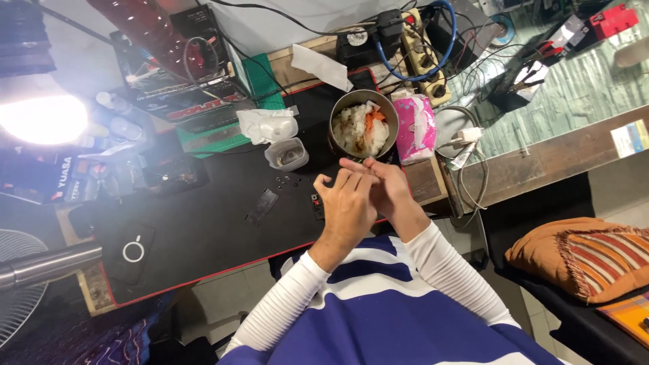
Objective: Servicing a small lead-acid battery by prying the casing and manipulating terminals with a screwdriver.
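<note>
Blue-and-white striped cloth (pixel 385 304) over your lap fills the bottom of the view, and your two white-sleeved arms rise from it to meet above the near edge of the counter. Your left hand (pixel 346 203) and your right hand (pixel 385 189) are pressed against each other, fingers (pixel 351 177) curled and bunched together; whether anything small is pinched between them you cannot tell from here. Just beyond your fingertips stands a round metal bowl of white rice with orange pieces (pixel 364 125), on the far part of the black mat with a thin red border (pixel 203 230) that covers most of the counter. A pink plastic packet (pixel 414 127) lies just beside the bowl on its right. To the bowl's left sit a small clear plastic tub (pixel 286 153) and a crumpled white plastic bag (pixel 269 124), with a scatter of tiny dark screws (pixel 287 180) on the mat near them. A flat dark strip (pixel 261 206) lies left of your hands, and a black phone-like slab with a white ring (pixel 133 251) lies further left, near the mat's front edge. Behind the bowl a power strip with a blue cable looped over it (pixel 426 57) runs along the wooden edge. A bright lamp (pixel 42 118) glares at the far left, above a metal fan (pixel 20 277). To your right, well apart from the counter, an orange striped cushion (pixel 581 257) rests on a dark seat.
</note>
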